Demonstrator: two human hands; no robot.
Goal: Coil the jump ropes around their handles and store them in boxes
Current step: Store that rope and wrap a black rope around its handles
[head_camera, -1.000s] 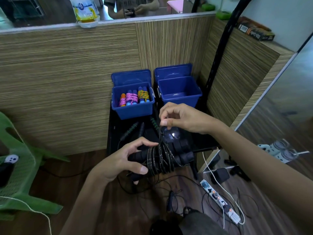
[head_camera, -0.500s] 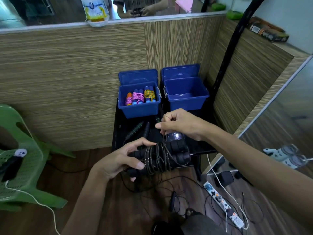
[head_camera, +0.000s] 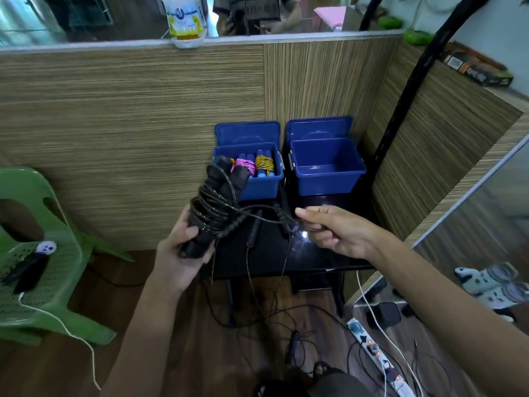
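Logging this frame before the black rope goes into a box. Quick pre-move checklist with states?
1. Left hand grips the black handles: ok.
2. Rope fully coiled: not ok, the rope tail runs loose to the right hand.
3. Tail held by right fingers: ok, pinched.
4. Right blue box open with room: ok, nothing visible inside.
5. Left blue box has room: cannot tell, coloured ropes already inside.
6. Coil tight enough to hold: cannot tell.

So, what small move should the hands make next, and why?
Probably the right hand should tuck the loose end of the black rope: the left hand grips the wrapped handles, and one strand runs to the right fingers.
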